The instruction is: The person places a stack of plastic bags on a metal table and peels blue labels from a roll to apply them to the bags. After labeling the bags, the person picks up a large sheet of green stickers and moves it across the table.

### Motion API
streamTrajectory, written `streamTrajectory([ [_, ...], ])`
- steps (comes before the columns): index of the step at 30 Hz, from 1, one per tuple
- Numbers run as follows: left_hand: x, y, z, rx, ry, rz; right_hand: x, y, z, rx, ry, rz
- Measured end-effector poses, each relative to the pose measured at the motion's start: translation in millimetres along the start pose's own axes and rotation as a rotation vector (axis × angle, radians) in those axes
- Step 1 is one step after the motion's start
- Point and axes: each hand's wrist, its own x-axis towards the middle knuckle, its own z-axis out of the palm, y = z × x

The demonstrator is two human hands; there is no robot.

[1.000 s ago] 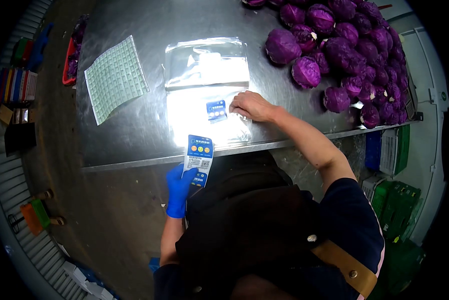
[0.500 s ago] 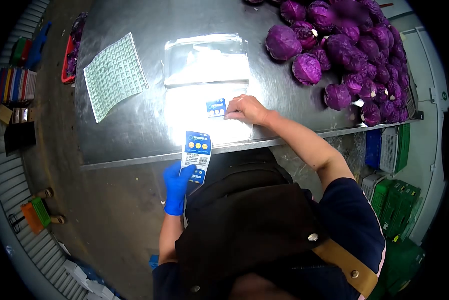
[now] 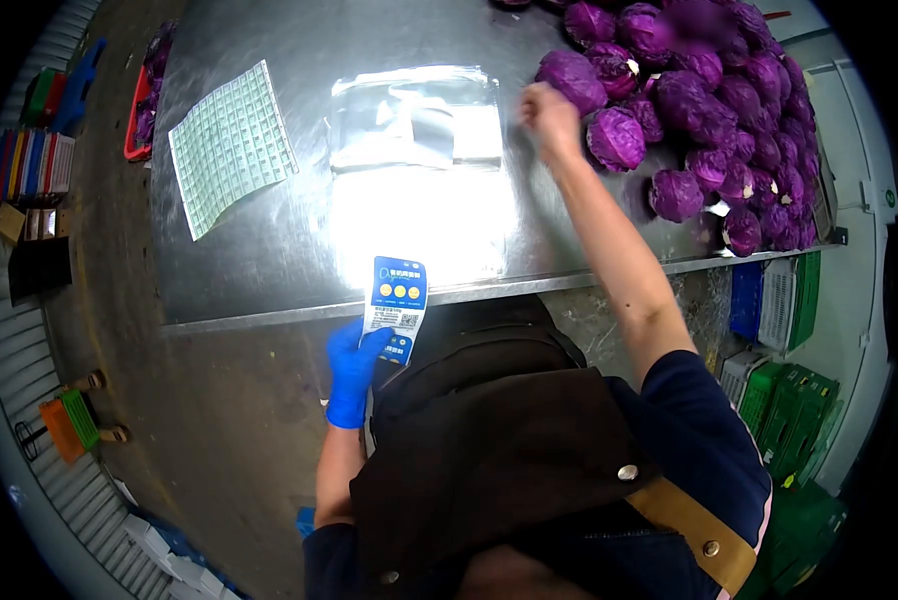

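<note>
In my blue-gloved left hand is a strip of blue and white labels, which stands up over the table's front edge. My bare right hand is over the table beside a purple cabbage at the near side of the pile. Its fingers are curled together, and what they hold, if anything, is hidden. Clear plastic packaging lies flat in the middle of the metal table, with strong glare on and below it.
A green-and-white gridded sheet lies on the table's left side. Many purple cabbages are heaped at the right. A red crate stands past the left edge. Green crates are on the floor at the right.
My right hand has moved up and right from the plastic packaging to the cabbages. The blue label at its fingertips no longer shows there. My left hand has barely moved.
</note>
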Motion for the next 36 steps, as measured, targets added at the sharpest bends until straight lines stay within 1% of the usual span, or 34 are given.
streamTrajectory([
  [1, 0.6, 1.0, -1.2, 0.007, -0.010, 0.021, 8.7, -25.0, -5.8, 0.348, 0.314, 0.251],
  [2, 2.9, 2.7, -2.0, 0.016, -0.022, 0.045, -8.1, -47.8, -4.9, 0.183, 0.236, 0.089],
  [3, 4.4, 5.9, -1.6, 0.045, -0.029, 0.062, -37.4, -68.1, 2.9, -0.048, -0.040, 0.051],
  [5, 5.2, 11.0, 1.0, 0.103, -0.042, 0.090, -93.2, -46.1, 32.1, 0.095, -0.862, -0.051],
  [6, 6.5, 10.3, 1.1, 0.109, -0.059, 0.103, -110.9, -98.2, 31.2, -0.182, -1.112, 0.094],
  [7, 8.7, 9.4, 0.8, 0.114, -0.074, 0.116, -123.6, -116.6, 32.5, -0.083, -1.240, 0.168],
  [8, 12.4, 9.8, 1.3, 0.117, -0.087, 0.131, -132.9, -111.4, 35.3, 0.186, -1.231, 0.125],
  [11, 19.3, 32.5, 27.8, -0.067, 0.063, 0.206, -138.8, -138.0, 28.8, -0.003, -1.131, 0.030],
  [12, 22.7, 38.8, 36.2, -0.114, 0.077, 0.168, -145.7, -142.4, 29.4, 0.038, -1.090, 0.015],
  [13, 24.6, 41.0, 38.0, -0.049, 0.098, 0.171, -151.9, -141.1, 31.6, 0.003, -1.085, 0.020],
  [15, 24.8, 42.0, 39.2, 0.081, 0.145, 0.173, -161.9, -131.3, 33.4, -0.158, -0.881, -0.346],
  [16, 24.3, 39.2, 39.8, 0.074, 0.192, 0.172, -160.8, -131.0, 32.4, -0.222, -0.897, -0.351],
  [18, 24.3, 25.8, 31.3, 0.123, 0.201, 0.026, -154.4, -128.8, 25.9, -0.353, -0.922, -0.358],
  [19, 21.8, 21.1, 28.0, 0.147, 0.203, -0.048, -149.2, -124.4, 25.8, -0.357, -0.916, -0.375],
  [20, 16.0, 17.2, 28.9, 0.052, 0.156, -0.074, -141.0, -116.7, 27.7, -0.362, -0.909, -0.390],
  [21, 9.7, 15.6, 26.0, 0.116, 0.089, -0.080, -129.4, -109.0, 29.1, -0.366, -0.902, -0.405],
  [23, 0.1, -8.3, 12.7, 0.088, 0.032, -0.118, -87.8, -91.3, 28.7, -0.301, -0.784, -0.180],
  [25, -4.9, -10.8, 3.5, -0.011, 0.094, -0.151, -66.7, -79.8, 34.1, -0.402, -0.687, -0.194],
  [26, -6.3, -11.5, 1.5, -0.061, 0.125, -0.169, -67.5, -66.8, 44.1, -0.479, -0.721, -0.270],
  [27, -5.4, -8.4, 1.1, -0.037, 0.131, -0.147, -73.4, -61.8, 51.7, -0.607, -0.847, -0.290],
  [29, -2.4, -0.2, 1.3, 0.011, 0.144, -0.102, -95.4, -38.2, 67.7, -0.820, -0.904, -0.357],
  [30, -1.8, -2.2, 1.2, -0.010, 0.130, -0.047, -100.3, -40.6, 67.6, -0.733, -0.883, -0.371],
  [32, -1.4, 2.1, -0.1, -0.068, 0.119, -0.060, -108.0, -50.7, 56.5, -0.814, -0.689, -0.342],
  [33, -3.6, 2.8, -2.3, -0.095, 0.115, -0.070, -111.4, -54.0, 49.0, -0.784, -0.649, -0.368],
  [34, -3.8, -0.9, -5.9, -0.116, 0.107, -0.040, -114.8, -57.3, 41.5, -0.755, -0.609, -0.394],
  [36, -2.1, -12.1, -11.7, -0.159, 0.089, 0.023, -112.6, -49.8, 12.2, -0.563, -0.630, -0.527],
])
